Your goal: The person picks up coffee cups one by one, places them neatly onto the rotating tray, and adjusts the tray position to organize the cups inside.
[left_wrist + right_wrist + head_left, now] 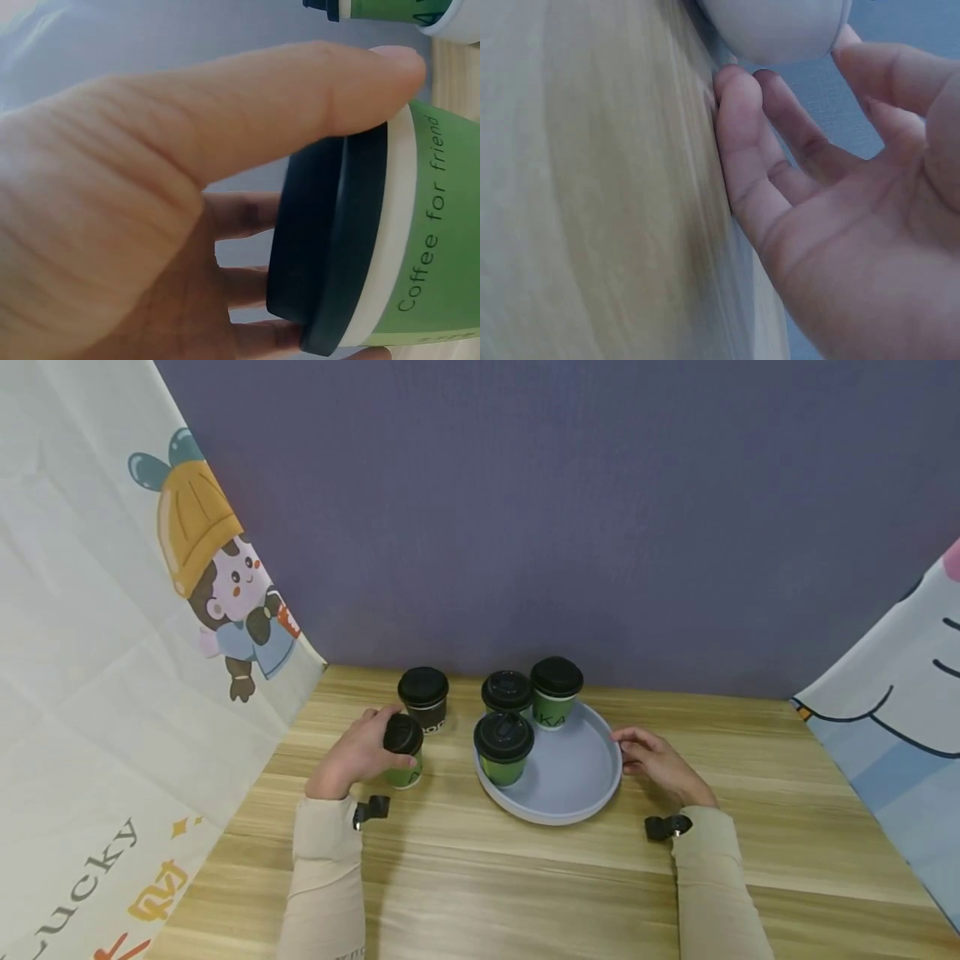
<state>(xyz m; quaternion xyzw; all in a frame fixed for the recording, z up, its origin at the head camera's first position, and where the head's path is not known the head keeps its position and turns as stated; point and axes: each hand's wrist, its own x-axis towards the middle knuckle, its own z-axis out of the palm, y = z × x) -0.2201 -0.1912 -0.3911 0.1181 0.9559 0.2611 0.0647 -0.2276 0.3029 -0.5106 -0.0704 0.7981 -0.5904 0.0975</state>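
Observation:
On the left of the table, my left hand grips a green paper cup around its black lid. Its thumb lies along one side and the other fingers are on the far side. The cup stands upright in the head view, lettered "Coffee for friend" in the left wrist view. My right hand is at the right edge of a round pale grey tray, relaxed fingers at its rim. Three lidded cups stand at the tray's left and back: a front green cup, a back green cup and a partly hidden cup.
Just behind the gripped cup stands a dark lidded cup with white lettering. A grey-purple wall rises at the back of the wooden table. Printed cloths hang on both sides, including the left cloth with a cartoon figure.

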